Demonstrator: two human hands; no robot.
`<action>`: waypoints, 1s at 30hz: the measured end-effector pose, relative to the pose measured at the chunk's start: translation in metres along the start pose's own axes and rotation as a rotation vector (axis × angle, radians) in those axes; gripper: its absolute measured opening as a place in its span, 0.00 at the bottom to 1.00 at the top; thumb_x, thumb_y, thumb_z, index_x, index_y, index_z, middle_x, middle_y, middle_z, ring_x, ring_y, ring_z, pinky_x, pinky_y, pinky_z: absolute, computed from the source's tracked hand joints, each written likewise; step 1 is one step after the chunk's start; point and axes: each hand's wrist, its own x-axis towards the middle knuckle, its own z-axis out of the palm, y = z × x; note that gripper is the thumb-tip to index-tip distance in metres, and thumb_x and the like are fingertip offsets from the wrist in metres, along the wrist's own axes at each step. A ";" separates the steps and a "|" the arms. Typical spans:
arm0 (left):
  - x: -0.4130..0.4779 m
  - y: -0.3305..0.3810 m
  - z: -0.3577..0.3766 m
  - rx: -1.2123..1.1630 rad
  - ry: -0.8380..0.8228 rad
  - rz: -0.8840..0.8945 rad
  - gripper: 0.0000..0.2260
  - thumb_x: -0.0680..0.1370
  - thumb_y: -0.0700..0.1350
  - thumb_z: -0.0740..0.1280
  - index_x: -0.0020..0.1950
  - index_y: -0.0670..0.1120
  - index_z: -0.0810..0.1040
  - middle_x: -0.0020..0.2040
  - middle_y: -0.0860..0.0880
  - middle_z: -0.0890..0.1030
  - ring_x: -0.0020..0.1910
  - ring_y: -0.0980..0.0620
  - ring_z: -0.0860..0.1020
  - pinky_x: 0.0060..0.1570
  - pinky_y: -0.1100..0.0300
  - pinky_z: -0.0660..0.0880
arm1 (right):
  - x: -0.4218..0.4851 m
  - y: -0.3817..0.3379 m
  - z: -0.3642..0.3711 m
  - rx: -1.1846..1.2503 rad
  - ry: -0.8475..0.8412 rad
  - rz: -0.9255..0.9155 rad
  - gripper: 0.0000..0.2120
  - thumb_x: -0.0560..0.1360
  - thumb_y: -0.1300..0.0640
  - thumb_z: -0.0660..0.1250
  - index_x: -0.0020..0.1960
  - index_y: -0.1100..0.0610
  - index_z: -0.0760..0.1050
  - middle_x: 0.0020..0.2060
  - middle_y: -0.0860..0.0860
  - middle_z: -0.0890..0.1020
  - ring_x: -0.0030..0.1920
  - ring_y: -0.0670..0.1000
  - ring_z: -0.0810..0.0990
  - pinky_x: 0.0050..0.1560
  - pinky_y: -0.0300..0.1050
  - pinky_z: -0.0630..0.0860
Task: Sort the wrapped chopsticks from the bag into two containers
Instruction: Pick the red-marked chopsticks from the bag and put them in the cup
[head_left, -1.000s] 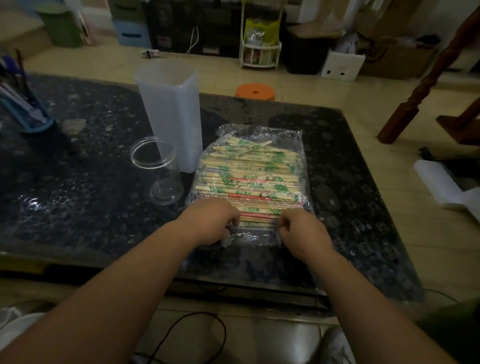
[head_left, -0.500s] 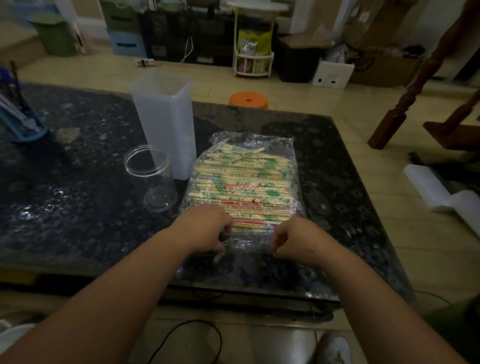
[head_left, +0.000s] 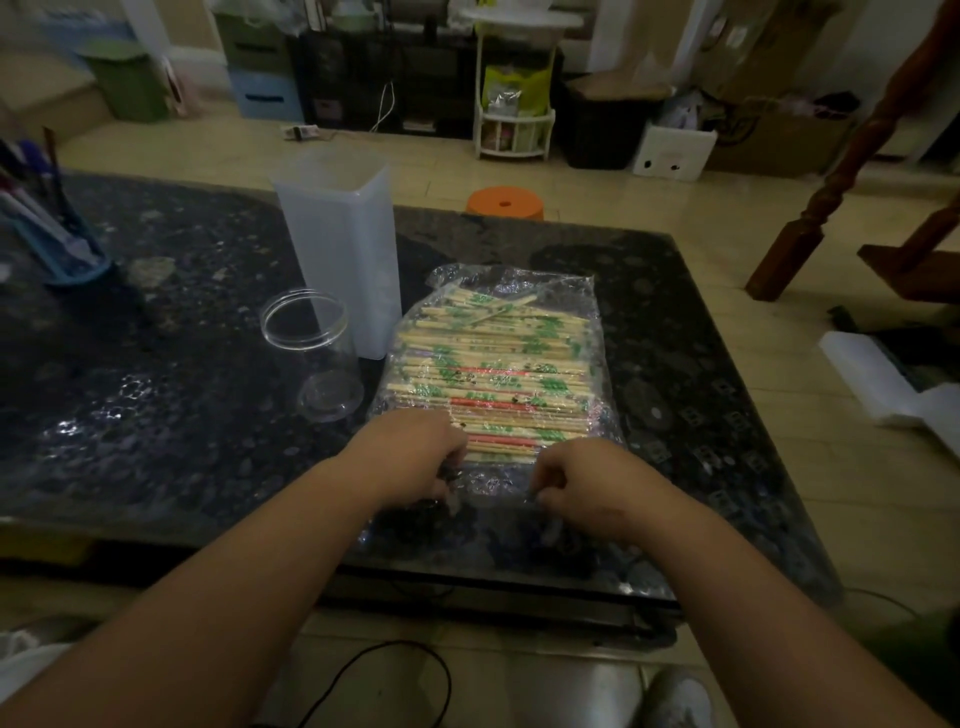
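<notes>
While left hand (head_left: 410, 457) and right hand (head_left: 587, 483) pinch its near edge, chopstick bag (head_left: 498, 332) beyond

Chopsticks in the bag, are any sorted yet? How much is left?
Nothing is sorted yet. The chopsticks all lie inside the clear bag on the table. The tall white container and the clear jar beside it show no chopsticks inside. In hand: the left hand and the right hand pinch the bag's near edge, probably to open it. Left: opening the bag, then sorting every pair.

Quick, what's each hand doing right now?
Left hand: closed, pinching the bag at its near edge.
Right hand: closed, pinching the same edge.
</notes>
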 end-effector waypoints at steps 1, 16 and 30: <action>0.000 0.000 0.000 0.004 -0.002 -0.001 0.13 0.73 0.52 0.73 0.56 0.53 0.77 0.56 0.53 0.76 0.55 0.50 0.75 0.51 0.54 0.75 | 0.003 -0.001 0.000 0.001 0.048 0.007 0.06 0.76 0.56 0.65 0.46 0.45 0.76 0.46 0.46 0.80 0.47 0.49 0.79 0.47 0.45 0.77; 0.005 0.000 0.006 0.070 0.048 0.010 0.18 0.74 0.52 0.73 0.62 0.51 0.75 0.59 0.51 0.74 0.59 0.49 0.73 0.55 0.54 0.72 | 0.030 -0.005 0.024 -0.137 0.106 0.102 0.05 0.76 0.55 0.70 0.51 0.49 0.80 0.51 0.51 0.80 0.51 0.54 0.79 0.47 0.47 0.75; 0.005 0.002 0.004 -0.030 0.217 -0.090 0.08 0.78 0.54 0.65 0.53 0.53 0.79 0.53 0.52 0.80 0.51 0.50 0.78 0.46 0.56 0.74 | 0.025 -0.003 0.012 -0.077 0.429 0.028 0.05 0.78 0.52 0.61 0.48 0.50 0.75 0.44 0.47 0.75 0.42 0.50 0.71 0.40 0.45 0.71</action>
